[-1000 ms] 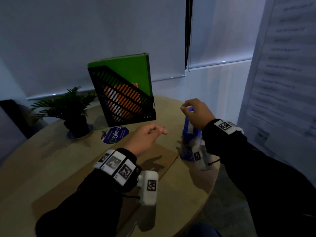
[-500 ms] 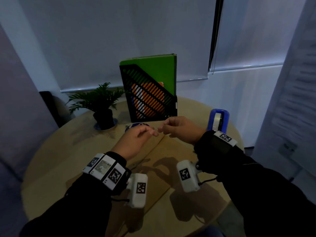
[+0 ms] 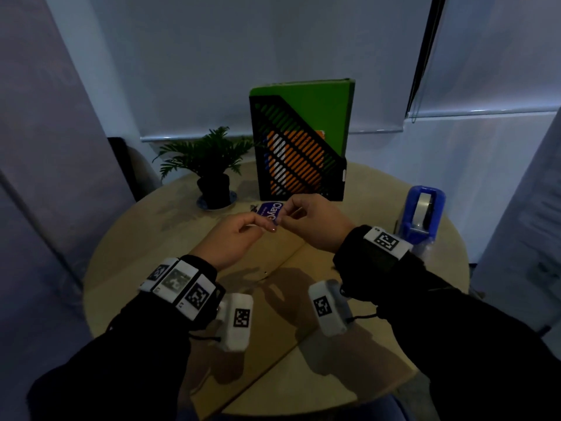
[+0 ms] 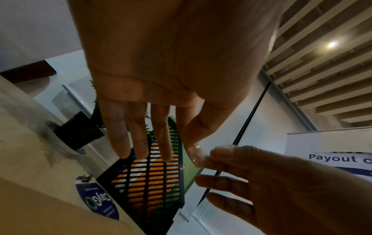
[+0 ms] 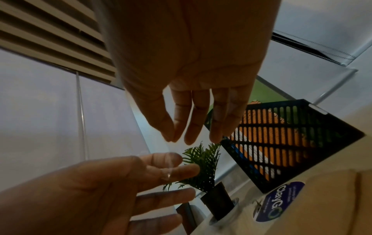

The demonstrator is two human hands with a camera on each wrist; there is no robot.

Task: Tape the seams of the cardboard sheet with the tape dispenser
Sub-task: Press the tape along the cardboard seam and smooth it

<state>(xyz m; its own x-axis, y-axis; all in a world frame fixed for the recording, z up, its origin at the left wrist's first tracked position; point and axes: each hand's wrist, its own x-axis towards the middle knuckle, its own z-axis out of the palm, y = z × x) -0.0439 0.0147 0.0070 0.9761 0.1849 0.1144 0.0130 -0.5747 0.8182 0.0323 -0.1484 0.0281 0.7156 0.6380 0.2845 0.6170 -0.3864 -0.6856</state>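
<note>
Head view: left hand (image 3: 239, 238) and right hand (image 3: 315, 221) raised above cardboard (image 3: 273, 302) on table (image 3: 127, 238), fingertips meeting over a short clear tape strip (image 3: 278, 219), hardly visible here. Dispenser (image 3: 423, 214) upright at right table edge, well apart from both hands. Seam (image 3: 285, 259) beneath hands, apparently untaped.

Left wrist view: left thumb and index pinching one end of tape strip (image 4: 194, 153), other fingers straight; right hand (image 4: 261, 182) pinching opposite end.

Right wrist view: right thumb and index closed on tape strip (image 5: 168, 156); left hand (image 5: 112, 187) gripping its lower end.

Likely faults: slack between pinches folding strip onto itself; adhesive clinging to fingers (image 5: 179, 171); skewed lowering missing seam; uneven press-down trapping wrinkles.
</note>
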